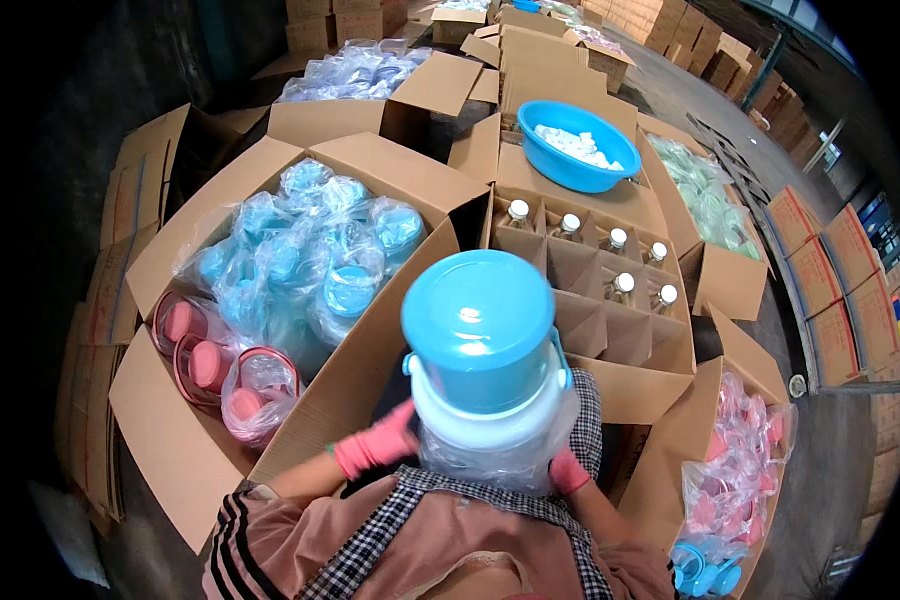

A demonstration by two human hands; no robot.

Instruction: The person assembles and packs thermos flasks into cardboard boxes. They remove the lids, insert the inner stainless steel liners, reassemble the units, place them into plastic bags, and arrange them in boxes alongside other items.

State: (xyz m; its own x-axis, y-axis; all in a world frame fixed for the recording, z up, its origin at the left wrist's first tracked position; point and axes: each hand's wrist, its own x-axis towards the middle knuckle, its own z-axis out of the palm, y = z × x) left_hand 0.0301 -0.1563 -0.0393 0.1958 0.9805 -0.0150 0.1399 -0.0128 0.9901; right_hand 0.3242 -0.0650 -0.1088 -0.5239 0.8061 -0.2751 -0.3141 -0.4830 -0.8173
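Observation:
Right in front of my body stands a white jug (485,425) with a large glossy blue lid (478,300) and a blue handle at its sides. A clear plastic bag (490,468) is bunched around its lower part. My left hand (378,440), in a pink glove, is at the left of the bagged jug, its fingertips partly hidden. On the other side, my right hand (568,470), also gloved in pink, presses against the bag; most of its fingers are behind the plastic. Between them the two hands hold the jug upright.
At left, an open carton (370,330) holds bagged blue and pink jugs. A divided carton (625,380) ahead contains several white-capped bottles (620,285); behind it sits a blue basin (570,180) of small white pieces. Another carton (705,400) at right has pink items. Stacked cartons (835,280) stand farther right.

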